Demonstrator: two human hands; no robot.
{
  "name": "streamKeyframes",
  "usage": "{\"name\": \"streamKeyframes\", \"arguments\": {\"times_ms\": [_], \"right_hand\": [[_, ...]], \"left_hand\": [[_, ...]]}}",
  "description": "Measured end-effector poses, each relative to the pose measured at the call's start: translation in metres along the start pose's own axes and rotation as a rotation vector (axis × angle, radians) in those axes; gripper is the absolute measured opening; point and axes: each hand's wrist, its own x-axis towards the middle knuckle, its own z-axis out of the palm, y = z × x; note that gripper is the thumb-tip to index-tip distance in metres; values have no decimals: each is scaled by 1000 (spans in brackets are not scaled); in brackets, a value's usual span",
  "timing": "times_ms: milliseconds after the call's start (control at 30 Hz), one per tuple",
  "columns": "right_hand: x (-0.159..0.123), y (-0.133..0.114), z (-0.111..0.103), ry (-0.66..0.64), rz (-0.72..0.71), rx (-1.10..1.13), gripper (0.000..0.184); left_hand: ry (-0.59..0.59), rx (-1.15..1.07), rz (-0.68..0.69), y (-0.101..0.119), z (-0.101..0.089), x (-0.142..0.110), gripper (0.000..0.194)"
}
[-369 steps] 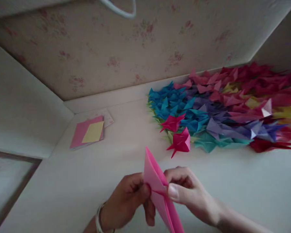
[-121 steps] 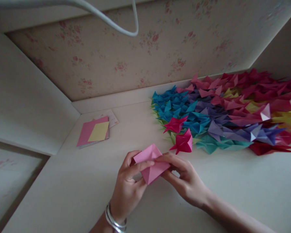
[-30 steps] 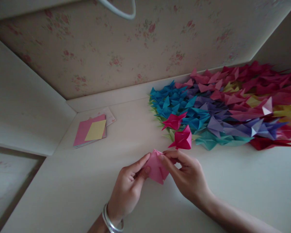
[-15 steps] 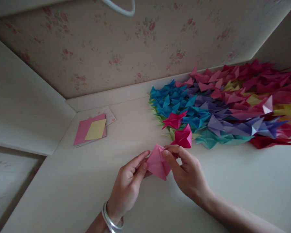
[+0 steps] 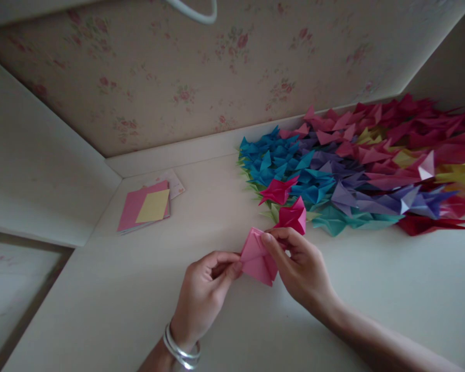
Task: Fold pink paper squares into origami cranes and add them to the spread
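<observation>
A pink sheet of origami paper (image 5: 259, 261), folded into a small diamond with creases across it, is held above the white table (image 5: 201, 217). My left hand (image 5: 205, 292) pinches its left corner between thumb and fingertips. The thumb and fingers of my right hand (image 5: 300, 266) grip the upper right side and cover part of it. Just beyond the right fingers lies a hot-pink folded paper piece (image 5: 294, 214), with another hot-pink pointed one (image 5: 278, 191) behind it.
Many folded paper pieces, blue (image 5: 275, 155), purple (image 5: 349, 196), teal (image 5: 344, 221), red (image 5: 422, 225) and pink, cover the table's right back. Pink and yellow paper squares (image 5: 154, 206) lie in a stack at the left. A floral wall (image 5: 178, 88) rises behind, a white panel (image 5: 39, 155) at left.
The folded pink paper has shifted slightly right and turned a little. My left fingers have closed into a tighter pinch at its corner, while the right hand has moved slightly right with it.
</observation>
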Motion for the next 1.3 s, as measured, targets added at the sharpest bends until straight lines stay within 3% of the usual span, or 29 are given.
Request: {"name": "streamKeyframes", "arguments": {"times_ms": [167,333,567,667,833,933,1067,1167,1300], "right_hand": [[1,2,-1,-15,9,-5,21],[-2,4,-1,-33,-42,-84,17],[-8,8,1,-104,-362,-227,10],[-8,7,2,-186,-476,-271,8],[-9,6,4,-237,-543,-260,10],[-10,7,3,-249,-529,-268,9],[-12,9,3,-245,-460,-299,10],[-14,9,3,-274,-423,-282,13],[-14,5,2,-307,-212,-195,9]], "left_hand": [[-16,-143,-43,-2,-2,-1,10],[-44,-271,-82,2,0,1,28],[-132,-77,-12,9,4,-3,31],[-78,98,45,6,6,-4,25],[11,256,111,1,7,-4,22],[16,281,143,1,6,-4,31],[32,339,195,1,5,-3,15],[39,369,214,1,6,-3,14],[59,392,196,4,4,-3,17]]}}
